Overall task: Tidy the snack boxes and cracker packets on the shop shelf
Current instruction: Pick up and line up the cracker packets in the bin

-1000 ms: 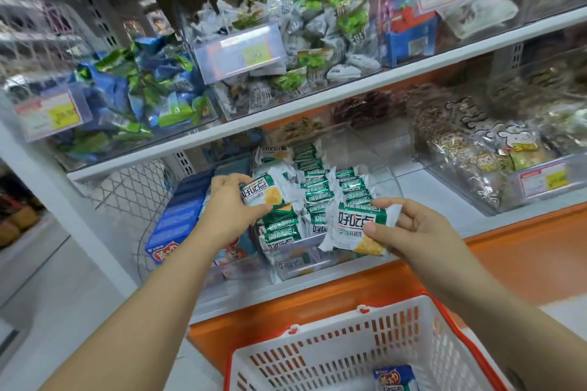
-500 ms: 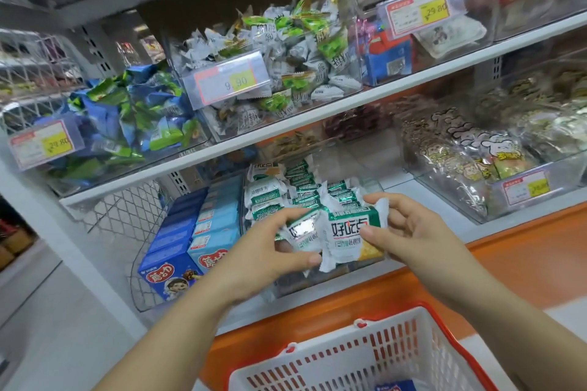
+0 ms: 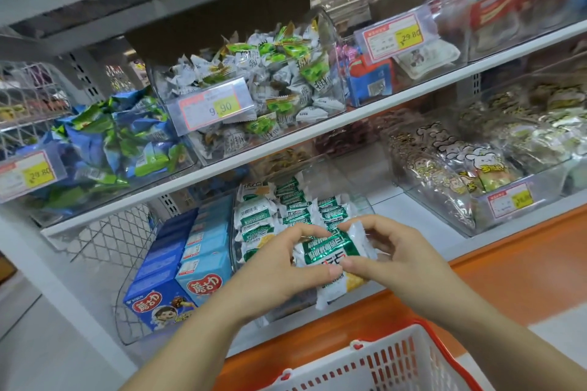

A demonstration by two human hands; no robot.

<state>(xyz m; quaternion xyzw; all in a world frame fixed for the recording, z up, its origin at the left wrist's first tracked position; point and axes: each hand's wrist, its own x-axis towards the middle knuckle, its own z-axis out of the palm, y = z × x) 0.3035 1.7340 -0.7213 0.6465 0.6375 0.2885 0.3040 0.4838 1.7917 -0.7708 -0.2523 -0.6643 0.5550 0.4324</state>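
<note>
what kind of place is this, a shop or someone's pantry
Most likely a shop's snack aisle: yellow price tags clipped over bins of wrapped snacks, rows of identical blue snack boxes, and a shopping basket below.

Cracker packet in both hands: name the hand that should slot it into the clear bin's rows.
Probably the right hand: it pinches the cracker packet beside the open right side of the clear bin, while the left hand lies in front of the filled rows.
</note>
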